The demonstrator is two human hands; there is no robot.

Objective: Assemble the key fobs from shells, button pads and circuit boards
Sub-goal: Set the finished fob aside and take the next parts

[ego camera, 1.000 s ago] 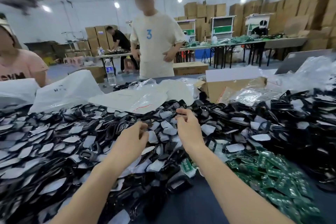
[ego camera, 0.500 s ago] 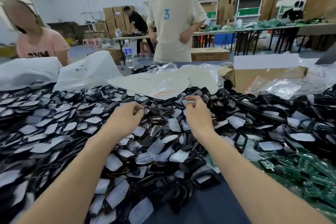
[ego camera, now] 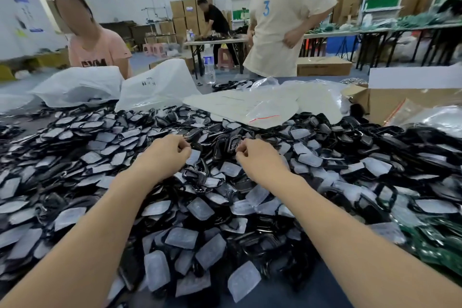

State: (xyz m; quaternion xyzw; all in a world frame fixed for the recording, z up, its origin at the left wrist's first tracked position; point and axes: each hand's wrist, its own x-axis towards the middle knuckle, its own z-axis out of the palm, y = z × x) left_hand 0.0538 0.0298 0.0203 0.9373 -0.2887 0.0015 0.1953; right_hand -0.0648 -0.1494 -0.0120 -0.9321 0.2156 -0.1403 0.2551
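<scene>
A deep pile of black key fob shells [ego camera: 370, 142] mixed with pale grey button pads [ego camera: 200, 207] covers the table in front of me. Green circuit boards [ego camera: 440, 245] lie in a heap at the lower right. My left hand [ego camera: 167, 155] rests on the middle of the pile with curled fingers that pinch the edge of a pale pad [ego camera: 194, 157]. A short gap away, my right hand [ego camera: 260, 160] curls its fingertips against a black shell ring [ego camera: 231, 145]. Both grips are small and partly hidden by the fingers.
White plastic bags [ego camera: 155, 85] and a clear bag [ego camera: 270, 110] lie behind the pile, and an open cardboard box [ego camera: 405, 102] stands at the right. A water bottle [ego camera: 208, 65] is at the far edge. A person in pink [ego camera: 100, 50] and one in cream [ego camera: 282, 20] are across the table.
My view has dipped down and swung left, so the people opposite sit higher in frame. Both hands stay on the pile's middle with fingers curled, shifting only slightly.
</scene>
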